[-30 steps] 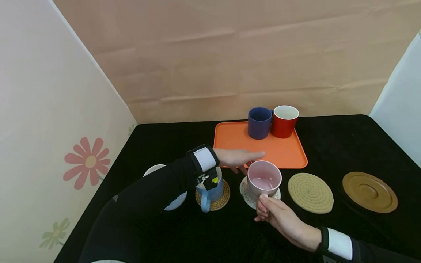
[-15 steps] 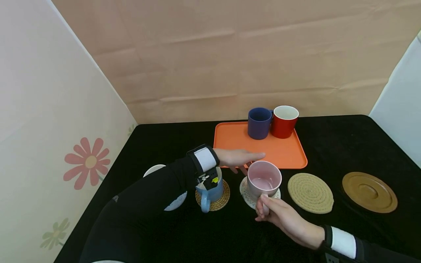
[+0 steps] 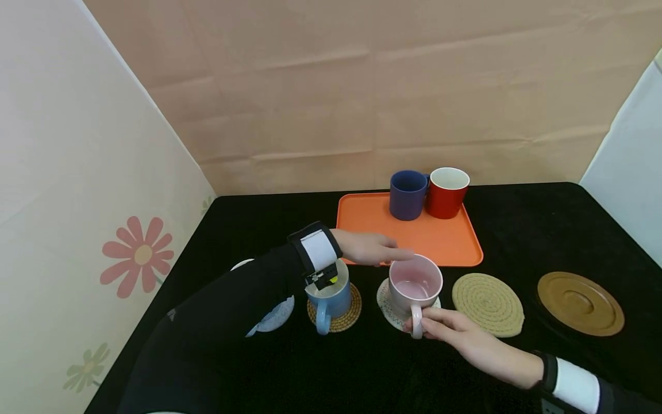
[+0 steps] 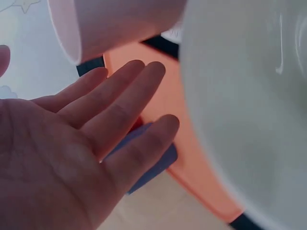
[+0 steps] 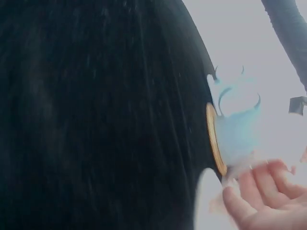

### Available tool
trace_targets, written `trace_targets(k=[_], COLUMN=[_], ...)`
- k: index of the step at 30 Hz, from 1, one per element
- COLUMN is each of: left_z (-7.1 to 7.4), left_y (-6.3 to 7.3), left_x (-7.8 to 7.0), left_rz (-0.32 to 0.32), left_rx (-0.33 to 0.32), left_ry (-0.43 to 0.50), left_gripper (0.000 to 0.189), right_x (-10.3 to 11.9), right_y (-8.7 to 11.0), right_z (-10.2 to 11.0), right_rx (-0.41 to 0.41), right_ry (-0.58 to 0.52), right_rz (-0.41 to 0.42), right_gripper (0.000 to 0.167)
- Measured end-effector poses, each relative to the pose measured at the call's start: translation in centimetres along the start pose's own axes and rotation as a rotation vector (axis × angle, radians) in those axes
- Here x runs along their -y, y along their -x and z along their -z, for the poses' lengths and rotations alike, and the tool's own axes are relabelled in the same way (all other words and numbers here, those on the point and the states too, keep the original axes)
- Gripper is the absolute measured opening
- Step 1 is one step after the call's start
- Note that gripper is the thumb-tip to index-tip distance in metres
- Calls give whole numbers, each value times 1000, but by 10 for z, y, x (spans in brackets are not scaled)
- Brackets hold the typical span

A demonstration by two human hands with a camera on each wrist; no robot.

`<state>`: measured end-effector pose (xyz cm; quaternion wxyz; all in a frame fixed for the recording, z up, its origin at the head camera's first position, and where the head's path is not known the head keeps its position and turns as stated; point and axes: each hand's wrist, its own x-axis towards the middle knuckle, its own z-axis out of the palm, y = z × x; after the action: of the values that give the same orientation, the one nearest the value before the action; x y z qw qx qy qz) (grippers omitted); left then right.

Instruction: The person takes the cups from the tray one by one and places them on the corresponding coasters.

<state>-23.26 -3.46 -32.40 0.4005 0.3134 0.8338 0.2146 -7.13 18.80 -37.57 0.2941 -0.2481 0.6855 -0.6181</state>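
A pink mug [image 3: 408, 290] stands on a white patterned coaster [image 3: 384, 302], its handle toward the person. Loosely extended fingers of my right hand [image 3: 455, 330] lie right at that handle, no longer wrapped around it. Over the mug's far left rim reaches my left hand [image 3: 369, 247], palm down in the head view. The left wrist view shows this hand [image 4: 72, 148] with straight, spread fingers and nothing in them, the pink mug [image 4: 120, 24] beyond them. Below the left wrist, a light blue mug [image 3: 338, 302] sits on a round woven coaster [image 3: 357, 307].
An orange tray [image 3: 362, 224] at the back carries a dark blue mug [image 3: 405, 201] and a red mug [image 3: 445, 201]. To the right lie a pale woven coaster [image 3: 488, 305] and a brown round coaster [image 3: 579, 302]. A pale blue coaster [image 3: 276, 316] shows partly under the left sleeve.
My right hand has loosened from the pink mug's handle and shifted slightly right. The left hand has lowered its fingers a little over the rim. The mug stays in place.
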Motion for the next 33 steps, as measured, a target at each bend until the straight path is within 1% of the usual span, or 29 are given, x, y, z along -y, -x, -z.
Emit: trace_targets(k=[2,4,6,8,10,12,14,16,19,22,24,27,30,33], left_z=[3,6,8,11,13,16,18,20,22,26,29,31,31,31], left_y=[11,47,59,66,69,71,72,73,75,76,77,74,68,63], left_x=[-6,-34,-41,-44,-43,-40,-37,-31,-23,-14,-10,-2,4,8], left_rz=[22,45,49,51,45,48,55,64,91,119,141,176,217,239], left_rx=[-29,-60,-95,-125,-156,-186,-214,-242,-286,-329,-353,-383,-399,-411], left_ry=[-63,-86,-104,-125,-151,-182,-195,-198,-217,-234,-241,-241,-245,-254], left_gripper=[72,61,55,50,47,49,50,50,51,51,51,51,53,54], right_x=[3,7,12,18,26,34,41,47,52,52,52,50,49,47], right_y=[3,5,6,7,6,4,-1,-8,-25,-45,-58,-74,-87,-97], right_z=[6,14,25,37,52,67,82,96,116,136,149,167,181,191], right_rx=[-10,-16,7,15,-14,-81,-174,-266,-397,-529,-603,-686,-734,-756], right_ry=[91,166,227,305,399,499,582,661,784,880,913,926,936,937], right_rz=[31,44,52,78,97,113,82,32,-42,-52,-51,-54,-93,-120], right_gripper=[34,31,28,25,22,20,19,17,22,31,40,54,71,84])
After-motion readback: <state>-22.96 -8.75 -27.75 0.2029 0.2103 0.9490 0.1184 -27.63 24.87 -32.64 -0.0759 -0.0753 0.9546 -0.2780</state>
